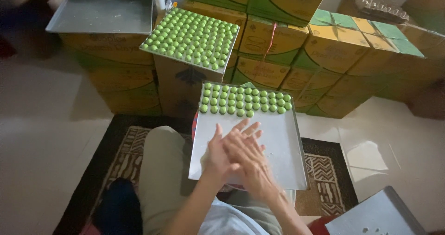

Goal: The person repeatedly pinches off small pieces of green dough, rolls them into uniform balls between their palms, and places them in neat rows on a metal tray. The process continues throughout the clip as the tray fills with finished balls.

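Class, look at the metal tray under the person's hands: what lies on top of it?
Rows of small green balls fill the far end of the tray; the rest is bare metal. The left hand and right hand, pressed together, cover part of it.

Metal tray: flat, square, silver-grey, resting level on the person's lap, near half bare. Green dough balls: small, round, pale green, set in neat rows (four, the nearest one incomplete) along the tray's far edge, close together. Left hand and right hand: palms pressed together above the bare part.
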